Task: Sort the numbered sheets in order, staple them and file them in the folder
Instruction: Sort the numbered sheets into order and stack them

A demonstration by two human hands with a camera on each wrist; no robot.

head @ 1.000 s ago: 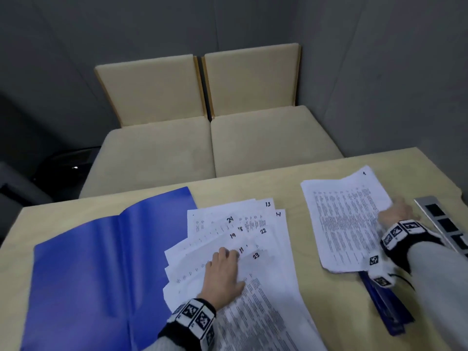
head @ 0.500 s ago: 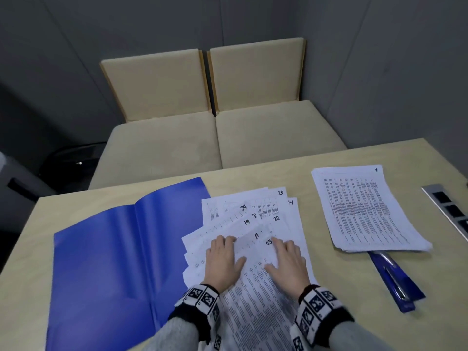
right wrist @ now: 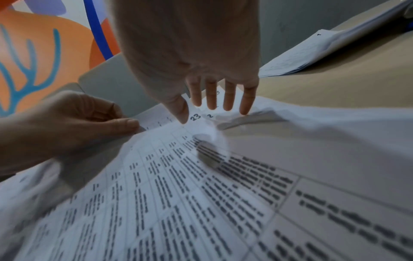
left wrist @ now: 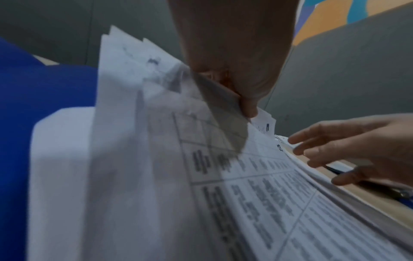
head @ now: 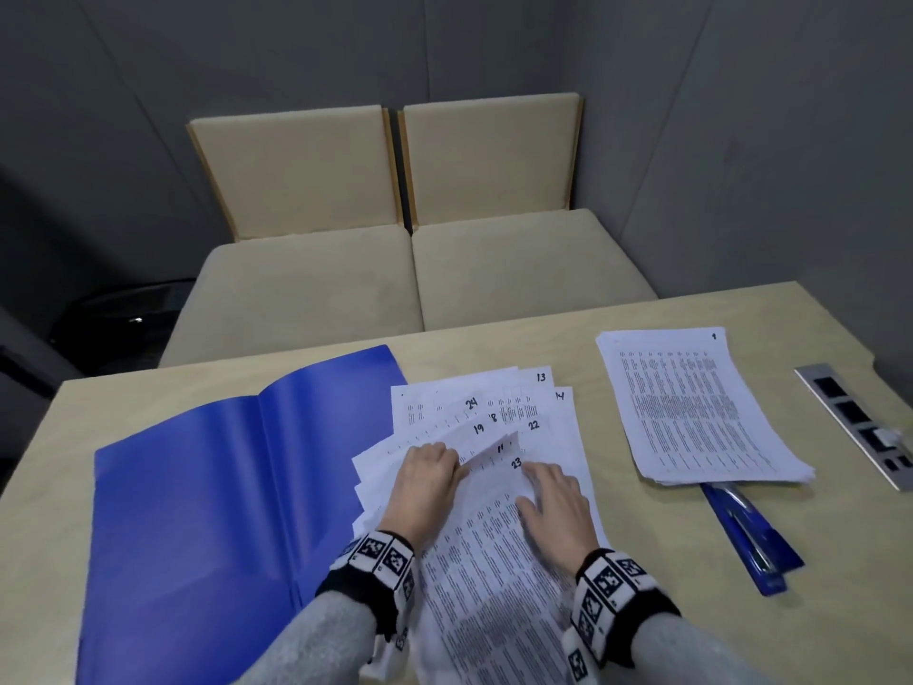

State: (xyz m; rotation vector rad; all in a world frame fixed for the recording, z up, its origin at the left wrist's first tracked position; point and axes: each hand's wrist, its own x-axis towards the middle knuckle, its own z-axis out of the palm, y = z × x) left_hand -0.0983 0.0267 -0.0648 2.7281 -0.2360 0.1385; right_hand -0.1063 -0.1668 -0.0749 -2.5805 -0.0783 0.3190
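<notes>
Grey matte walls behind, two beige cushioned seats point(head: 410, 269) with flat square backs at 12 o'clock, pale smooth wooden table point(head: 617, 561) in front. At 9 o'clock on the table, glossy blue folder point(head: 207, 491), lying open with a centre crease, its right edge tucked under the paper. At centre, fanned sheets point(head: 494, 412) of thin white printed paper, overlapping loosely, handwritten corner numbers 13, 14, 24, 18, 19, 22, 11 and 23 showing. Left hand point(head: 425, 482) on the fan's left part, fingers curled, thumb and fingertips pinching the edge of sheet 11 point(head: 499, 449), whose corner stands lifted and bent off the pile; the same pinch seen close in the left wrist view at left hand point(left wrist: 234, 61). Right hand point(head: 556, 506) just right of it, flat on sheet 23 point(head: 516, 463), fingers point(right wrist: 211, 95) straight and slightly spread, tips near the written number. At 2 o'clock, well apart from the fan, neater stack point(head: 691, 412) of printed sheets, number 1 on top, edges slightly stepped. Under that stack's near edge, at 4 o'clock, long narrow blue stapler point(head: 756, 536) with a metal strip along its top. At 3 o'clock, near the table's right edge, brushed-metal socket strip point(head: 859, 427) set into the surface, dark square openings in a row.
</notes>
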